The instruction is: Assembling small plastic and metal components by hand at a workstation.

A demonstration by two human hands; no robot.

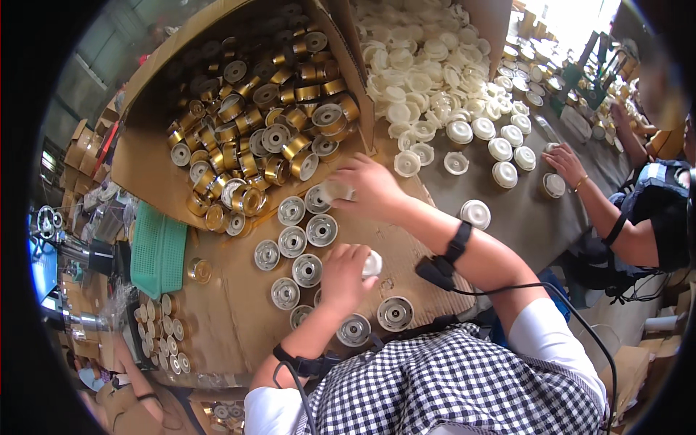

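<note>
My right hand (371, 190) reaches across to the far end of a group of metal cups (292, 241) standing in loose rows on cardboard. Its fingers hold a white plastic cap (337, 191), blurred, over or against one of the far cups. Nearer to me, my left hand (344, 277) is closed around another white plastic cap (372, 264), which pokes out at its right side. Two more cups (395, 314) stand close to my apron, and the left forearm partly hides others.
A large cardboard box (156, 94) spills gold-sided metal cups. White plastic caps (428, 65) are heaped behind on the right. A green basket (158, 250) and finished-looking cups (163, 333) stand left. At right, a co-worker's hand (565, 163) touches capped pieces (505, 174).
</note>
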